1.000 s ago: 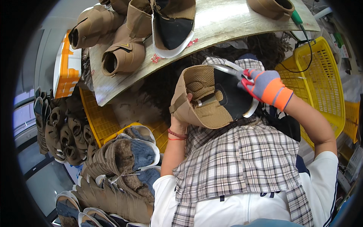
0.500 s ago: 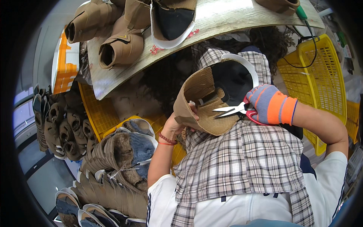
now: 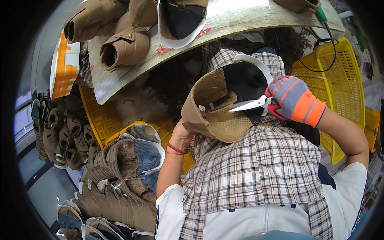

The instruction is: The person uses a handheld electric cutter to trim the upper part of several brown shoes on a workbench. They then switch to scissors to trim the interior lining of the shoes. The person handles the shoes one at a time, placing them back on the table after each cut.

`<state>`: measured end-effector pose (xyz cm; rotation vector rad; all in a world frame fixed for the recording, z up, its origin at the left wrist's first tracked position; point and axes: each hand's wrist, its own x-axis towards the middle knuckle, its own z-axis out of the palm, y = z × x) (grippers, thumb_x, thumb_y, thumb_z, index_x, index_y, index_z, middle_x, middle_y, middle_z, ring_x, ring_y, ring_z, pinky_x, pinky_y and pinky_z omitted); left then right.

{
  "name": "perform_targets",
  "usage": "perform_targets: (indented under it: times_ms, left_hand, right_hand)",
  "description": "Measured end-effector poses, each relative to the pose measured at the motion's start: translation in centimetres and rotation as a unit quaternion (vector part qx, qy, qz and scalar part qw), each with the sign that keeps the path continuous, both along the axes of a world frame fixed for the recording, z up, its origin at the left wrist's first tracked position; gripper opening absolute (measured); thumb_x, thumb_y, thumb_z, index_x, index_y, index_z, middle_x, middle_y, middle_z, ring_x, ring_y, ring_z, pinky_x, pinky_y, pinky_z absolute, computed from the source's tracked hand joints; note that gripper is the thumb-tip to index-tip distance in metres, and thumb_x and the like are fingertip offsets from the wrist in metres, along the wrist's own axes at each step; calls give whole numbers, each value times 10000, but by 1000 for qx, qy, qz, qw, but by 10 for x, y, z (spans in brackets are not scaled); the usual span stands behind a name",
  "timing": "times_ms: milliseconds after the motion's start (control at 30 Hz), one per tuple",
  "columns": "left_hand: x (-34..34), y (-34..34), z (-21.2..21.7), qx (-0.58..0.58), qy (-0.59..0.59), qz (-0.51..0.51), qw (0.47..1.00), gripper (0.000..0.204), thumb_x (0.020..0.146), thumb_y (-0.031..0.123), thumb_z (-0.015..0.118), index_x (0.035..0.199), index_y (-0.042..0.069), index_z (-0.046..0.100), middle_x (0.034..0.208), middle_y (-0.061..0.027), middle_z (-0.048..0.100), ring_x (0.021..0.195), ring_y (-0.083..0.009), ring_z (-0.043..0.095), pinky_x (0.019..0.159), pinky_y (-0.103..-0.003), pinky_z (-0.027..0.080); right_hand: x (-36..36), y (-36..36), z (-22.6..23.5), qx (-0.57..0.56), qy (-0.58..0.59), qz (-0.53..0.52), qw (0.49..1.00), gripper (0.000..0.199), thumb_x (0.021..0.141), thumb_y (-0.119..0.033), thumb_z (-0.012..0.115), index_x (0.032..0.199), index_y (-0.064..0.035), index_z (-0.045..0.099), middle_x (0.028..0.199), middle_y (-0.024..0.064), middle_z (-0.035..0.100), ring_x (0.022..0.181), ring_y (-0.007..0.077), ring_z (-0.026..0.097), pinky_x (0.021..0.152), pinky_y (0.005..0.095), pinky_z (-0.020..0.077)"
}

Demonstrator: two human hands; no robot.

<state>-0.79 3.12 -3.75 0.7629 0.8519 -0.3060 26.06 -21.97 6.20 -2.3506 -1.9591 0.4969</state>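
Observation:
My left hand [image 3: 188, 134] grips a tan boot [image 3: 218, 108] with a white sole and black inside, held up over my checked apron [image 3: 256, 168]. My right hand [image 3: 294, 100], in a grey and orange glove, holds red-handled scissors [image 3: 252, 105]. Their blades point left into the boot's opening, at its tan lining. A red band sits on my left wrist.
A wooden worktable [image 3: 224, 20] ahead carries several tan boots [image 3: 120, 50]. Yellow crates stand at the right [image 3: 340, 80] and lower left [image 3: 100, 116]. Piles of boots with furry linings [image 3: 120, 168] lie at my left, more rows along the far left edge [image 3: 56, 132].
The boot has come down from beside the table to my lap. The scissors moved from the boot's outer sole to its opening, blades now pointing into it.

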Motion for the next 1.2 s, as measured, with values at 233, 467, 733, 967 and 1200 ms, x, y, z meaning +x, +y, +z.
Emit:
perform_targets:
  times_ms: [233,467,733,967,1200]
  left_hand:
    - [-11,0,-24,-47,19,56,997,314,753,-60,696,1058,-71,621,1002,-144,681,865,-217,673,811,-321,554]
    - [-13,-1,-27,-51,-19,66,996,288,792,-50,654,1072,-93,606,1019,-155,678,893,-228,676,830,-323,552]
    - [-5,-3,-12,-41,-18,37,998,339,789,-43,656,1116,-111,599,1034,-152,676,910,-221,669,844,-322,546]
    - [-5,-12,-18,-10,-10,80,997,367,745,-16,740,1094,-43,628,997,-105,674,826,-195,670,705,-305,563]
    - [-9,-9,-15,-31,-18,96,995,402,750,-106,677,1146,-78,616,1092,-149,655,974,-237,641,882,-343,538]
  right_hand:
    - [-28,44,-9,-8,-34,26,999,227,754,-281,673,934,-142,679,885,65,665,885,225,636,766,344,478]
    - [-40,67,-23,-54,-85,43,994,197,790,-278,627,905,-127,683,858,49,676,818,214,658,653,362,494]
    - [-1,40,-15,-53,100,-75,991,291,757,-309,682,924,-71,677,848,93,685,862,271,663,714,365,529]
    - [15,20,-19,11,51,-17,998,431,682,-398,740,903,-42,637,798,134,637,790,328,615,739,398,491]
    - [4,41,-21,-113,109,0,988,548,733,-549,694,953,-47,677,836,142,674,810,314,662,750,378,526]
